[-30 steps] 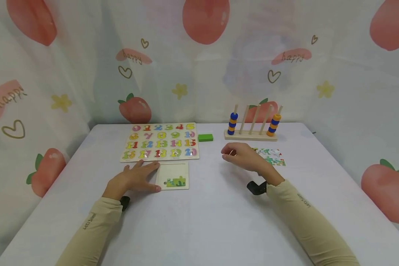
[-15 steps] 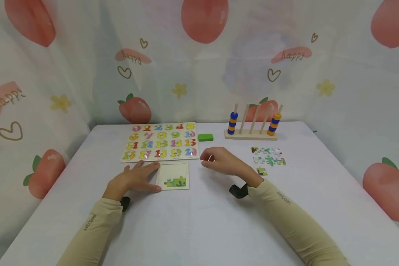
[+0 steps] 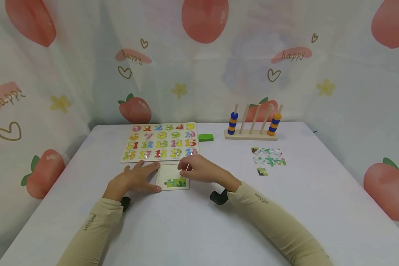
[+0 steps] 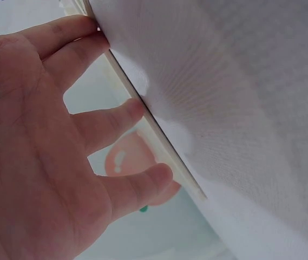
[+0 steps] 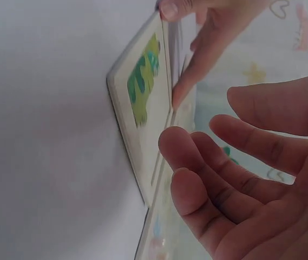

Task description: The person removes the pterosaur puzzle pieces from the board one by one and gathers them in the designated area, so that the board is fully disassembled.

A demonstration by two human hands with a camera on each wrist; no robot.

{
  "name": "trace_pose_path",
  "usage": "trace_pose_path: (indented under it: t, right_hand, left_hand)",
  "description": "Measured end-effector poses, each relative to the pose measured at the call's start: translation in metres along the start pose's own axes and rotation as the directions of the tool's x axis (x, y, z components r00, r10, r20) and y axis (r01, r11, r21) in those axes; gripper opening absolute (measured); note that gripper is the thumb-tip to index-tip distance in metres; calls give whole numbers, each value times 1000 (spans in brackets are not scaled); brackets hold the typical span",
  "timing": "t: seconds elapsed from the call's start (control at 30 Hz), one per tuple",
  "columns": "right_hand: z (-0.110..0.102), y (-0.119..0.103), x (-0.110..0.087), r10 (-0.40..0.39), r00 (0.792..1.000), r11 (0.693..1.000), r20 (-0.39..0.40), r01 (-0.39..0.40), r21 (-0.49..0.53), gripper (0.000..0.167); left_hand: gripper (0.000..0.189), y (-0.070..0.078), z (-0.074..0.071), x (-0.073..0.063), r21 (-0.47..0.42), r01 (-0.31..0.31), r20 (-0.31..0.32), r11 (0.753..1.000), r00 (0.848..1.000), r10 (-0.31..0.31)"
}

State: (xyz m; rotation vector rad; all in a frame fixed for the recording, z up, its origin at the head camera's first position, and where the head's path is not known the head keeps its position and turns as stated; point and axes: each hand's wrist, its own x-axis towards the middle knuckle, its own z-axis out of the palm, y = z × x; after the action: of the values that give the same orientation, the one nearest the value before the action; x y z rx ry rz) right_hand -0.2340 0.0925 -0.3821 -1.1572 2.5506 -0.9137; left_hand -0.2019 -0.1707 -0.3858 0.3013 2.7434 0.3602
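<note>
My left hand (image 3: 133,179) rests with spread fingers against the left side of a small square puzzle tray (image 3: 166,170), thumb at the near corner. In the left wrist view, straight fingers (image 4: 113,119) reach to the tray's edge. Joined green jigsaw pieces (image 3: 176,182) lie along the tray's near side. Over the tray's right side hovers my right hand (image 3: 201,169), fingers loosely bent, thumb close to the forefinger. The right wrist view shows its curled fingers (image 5: 213,173) with nothing visible between them.
A number board (image 3: 159,142) lies behind the tray, a green block (image 3: 205,137) beside it. At the back right stands a bead rack (image 3: 251,136) with upright pegs. Several loose jigsaw pieces (image 3: 269,161) lie to the right, one single piece (image 3: 262,171) nearer.
My right hand has moved left from beside the loose jigsaw pieces to over the tray, uncovering those pieces. The left hand has stayed at the tray.
</note>
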Motion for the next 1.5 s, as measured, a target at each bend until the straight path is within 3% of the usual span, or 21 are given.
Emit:
trace_pose_path:
  t: [0.2,0.53,0.97,1.2,1.5]
  right_hand:
    - [12,-4,10,-34,999,999,31,34,-9,19]
    - [26,-5,19,-19,997,996,77,26,-87,15]
    - [34,-17,23,101,992,973,75,-83,-217,11]
    - [36,-17,22,121,991,970,52,-107,-216,17]
    - [39,-12,21,70,997,984,29,-65,-164,18]
  left_hand:
    - [99,-1,2,3,2,8,-4,1000,1000,-8]
    - [99,1,3,1,-6,3,-4,1000,1000,-3]
    - [99,0,1,0,16,-26,-9,1000,1000,26]
    - [99,0,0,-1,18,-20,-9,1000,1000,20]
    - [98,-1,0,-1,3,-34,-11,999,999,34]
